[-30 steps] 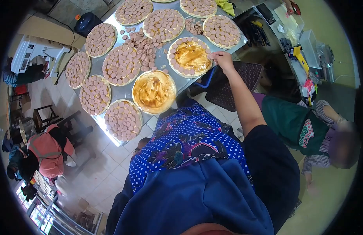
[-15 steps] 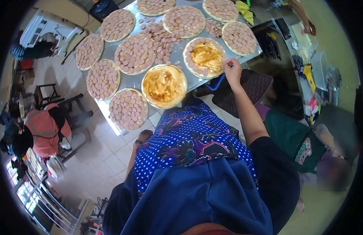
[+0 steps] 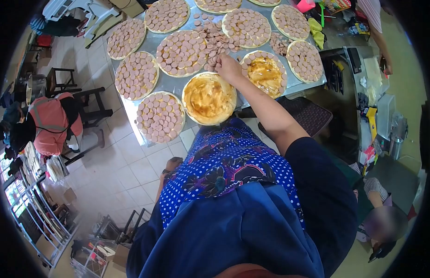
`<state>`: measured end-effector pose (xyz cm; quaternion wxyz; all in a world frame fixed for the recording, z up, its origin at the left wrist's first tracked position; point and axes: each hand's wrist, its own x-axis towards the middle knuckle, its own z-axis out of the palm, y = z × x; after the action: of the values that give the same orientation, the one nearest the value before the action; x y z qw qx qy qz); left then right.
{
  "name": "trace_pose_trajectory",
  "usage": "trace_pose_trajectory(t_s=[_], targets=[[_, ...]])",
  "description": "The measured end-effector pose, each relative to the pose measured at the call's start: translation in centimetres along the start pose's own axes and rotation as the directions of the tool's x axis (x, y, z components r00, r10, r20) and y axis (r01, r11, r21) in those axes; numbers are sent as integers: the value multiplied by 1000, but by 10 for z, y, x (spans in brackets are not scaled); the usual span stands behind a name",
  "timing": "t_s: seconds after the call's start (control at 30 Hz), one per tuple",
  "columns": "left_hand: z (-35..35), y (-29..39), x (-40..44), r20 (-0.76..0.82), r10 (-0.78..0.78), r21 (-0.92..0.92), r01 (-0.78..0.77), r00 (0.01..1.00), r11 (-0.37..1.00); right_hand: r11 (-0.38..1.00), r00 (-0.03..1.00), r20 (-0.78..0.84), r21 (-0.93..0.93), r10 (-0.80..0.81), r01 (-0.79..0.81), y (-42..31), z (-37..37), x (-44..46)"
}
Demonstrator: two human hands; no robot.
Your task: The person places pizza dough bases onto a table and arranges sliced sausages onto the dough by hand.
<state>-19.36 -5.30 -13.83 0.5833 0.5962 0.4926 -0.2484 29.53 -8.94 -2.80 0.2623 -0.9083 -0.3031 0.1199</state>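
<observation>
At far left, a person in a pink top [image 3: 53, 120] appears beside a dark wooden seat [image 3: 99, 112] on a tiled floor [image 3: 131, 173]; along the left end of a metal bench [image 3: 173, 85], three dough rounds [image 3: 137, 75] lie covered with pink sausage slices; below the bench's near edge, the worker's left hand [image 3: 173, 164] hangs beside a blue polka-dot apron [image 3: 215, 153], and whether it grasps anything cannot be told; farther along, another covered round [image 3: 181, 53] sits behind a sauced round [image 3: 209, 98], which bears a glossy brown-yellow spread and lies at the near edge; behind that, loose sausage slices [image 3: 214, 38] lie heaped mid-bench; the right hand [image 3: 229, 68] reaches to the near side of the heap, fingers bent downward, though whether a slice is pinched cannot be told; just right of it, a part-topped round [image 3: 263, 74] carries slices around its rim, its sauced middle bare; near the bench's right end lies a fully covered round [image 3: 305, 61]; beyond, a brown chair [image 3: 312, 119] stands near a co-worker's striped sleeve [image 3: 375, 186].
</observation>
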Motion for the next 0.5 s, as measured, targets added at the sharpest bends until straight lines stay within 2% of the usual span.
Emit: trace_pose_trajectory(t_s=[0.03, 0.1, 0.13, 0.2, 0.23, 0.3, 0.37, 0.4, 0.43, 0.47, 0.5], targets=[[3, -5, -2, -1, -15, 7, 15, 1000, 1000, 1000, 1000, 4, -5, -1, 1, 3, 2, 2], [7, -26, 6, 11, -16, 14, 16, 1000, 1000, 972, 988, 131, 209, 77, -104, 8, -3, 7], [7, -35, 13, 19, -12, 12, 12, 1000, 1000, 974, 989, 128, 202, 81, -106, 12, -9, 7], [7, -34, 13, 22, -79, -49, 80, 997, 996, 860, 999, 42, 510, 8, -28, 21, -33, 2], [5, -33, 15, 26, -32, -8, 32, 999, 999, 797, 1000, 16, 603, -14, 1, 41, -36, 2], [0, -33, 25, 40, 0, 43, -1, 999, 999, 678, 976, 169, 702, 136, -216, 53, -88, -20], [-4, -2, 15, 5, 5, 148, -5, 1000, 989, 678, 953, 201, 671, 225, -302, 77, -128, -48], [-7, -12, 26, 12, 7, 151, -9, 1000, 988, 656, 931, 198, 665, 306, -357, 94, -137, -64], [-12, -36, 50, 87, 312, 369, -322, 946, 872, 629, 902, 194, 660, 385, -410, 109, -141, -80], [-14, -49, 64, 225, 561, 530, -584, 796, 616, 630, 901, 189, 658, 392, -412, 125, -141, -96], [-13, -28, 61, 119, 46, 78, -56, 992, 995, 626, 892, 192, 652, 409, -427, 140, -139, -112]])
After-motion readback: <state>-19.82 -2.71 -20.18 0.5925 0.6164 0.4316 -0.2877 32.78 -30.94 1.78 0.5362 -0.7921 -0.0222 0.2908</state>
